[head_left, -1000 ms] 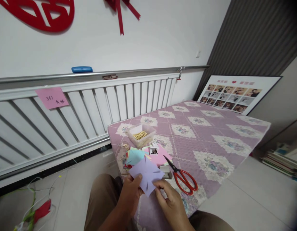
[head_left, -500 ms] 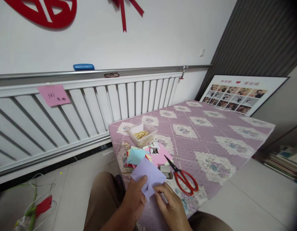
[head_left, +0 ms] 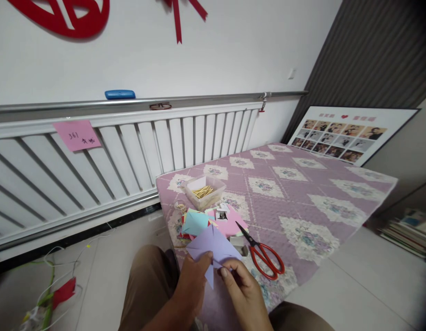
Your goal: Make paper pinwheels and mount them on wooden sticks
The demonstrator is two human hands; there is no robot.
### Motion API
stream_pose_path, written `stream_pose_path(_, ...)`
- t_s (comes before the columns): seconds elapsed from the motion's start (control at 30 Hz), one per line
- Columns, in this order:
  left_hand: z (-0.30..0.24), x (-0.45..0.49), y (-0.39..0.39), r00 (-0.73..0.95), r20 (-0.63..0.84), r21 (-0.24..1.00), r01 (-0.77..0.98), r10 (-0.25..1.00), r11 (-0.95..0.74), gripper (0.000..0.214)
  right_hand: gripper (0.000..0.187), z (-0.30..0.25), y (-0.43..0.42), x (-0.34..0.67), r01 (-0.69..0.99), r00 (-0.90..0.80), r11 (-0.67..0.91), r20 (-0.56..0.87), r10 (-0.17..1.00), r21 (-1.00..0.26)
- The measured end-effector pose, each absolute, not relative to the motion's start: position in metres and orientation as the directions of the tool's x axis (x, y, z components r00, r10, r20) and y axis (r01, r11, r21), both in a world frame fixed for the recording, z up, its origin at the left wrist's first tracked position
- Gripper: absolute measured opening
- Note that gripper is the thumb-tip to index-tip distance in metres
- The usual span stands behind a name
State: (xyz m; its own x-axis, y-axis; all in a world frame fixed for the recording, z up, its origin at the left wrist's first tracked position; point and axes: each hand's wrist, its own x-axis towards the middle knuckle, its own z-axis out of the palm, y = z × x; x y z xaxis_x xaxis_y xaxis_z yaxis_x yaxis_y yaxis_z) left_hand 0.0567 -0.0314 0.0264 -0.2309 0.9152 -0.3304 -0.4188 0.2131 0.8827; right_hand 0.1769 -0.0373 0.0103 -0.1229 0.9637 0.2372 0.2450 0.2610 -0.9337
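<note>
A lilac paper square [head_left: 211,246], partly folded, is held over the near corner of the quilted purple surface [head_left: 285,202]. My left hand [head_left: 192,282] pinches its lower left edge. My right hand [head_left: 242,287] pinches a flap at its lower right. Just behind the paper lies a pile of coloured paper sheets [head_left: 206,223] in blue, pink and red. Red-handled scissors [head_left: 264,255] lie to the right of my hands, blades pointing away.
A clear plastic box [head_left: 204,191] with thin yellow sticks stands behind the paper pile. A white slatted radiator cover [head_left: 130,151] runs along the wall, with a pink note [head_left: 76,134] stuck on it. A photo board [head_left: 350,133] leans at the far right. Wires and red scraps [head_left: 50,299] lie on the floor.
The lilac paper has been folded smaller, its lower flaps turned in. My right hand has moved up and inward toward my left hand.
</note>
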Motion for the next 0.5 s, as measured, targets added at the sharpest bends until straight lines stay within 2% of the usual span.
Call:
stream_pose_path(0.2,0.028,0.059,-0.033,-0.226,-0.334,0.870,-0.447,0.915,0.208,0.018,0.024,0.008,-0.037,0.169,0.142,-0.037,0.096,0.092,0.995,-0.985)
stream_pose_path(0.37,0.029,0.062,-0.035,-0.222,-0.305,0.881,-0.434,0.926,0.186,0.017,0.027,0.008,-0.036,0.165,0.091,0.015,0.048,0.049,0.999,-0.995)
stream_pose_path(0.5,0.028,0.063,-0.037,-0.209,-0.317,0.866,-0.461,0.925,0.193,0.015,0.026,0.008,-0.037,0.164,0.110,0.056,0.043,0.049,0.997,-0.993)
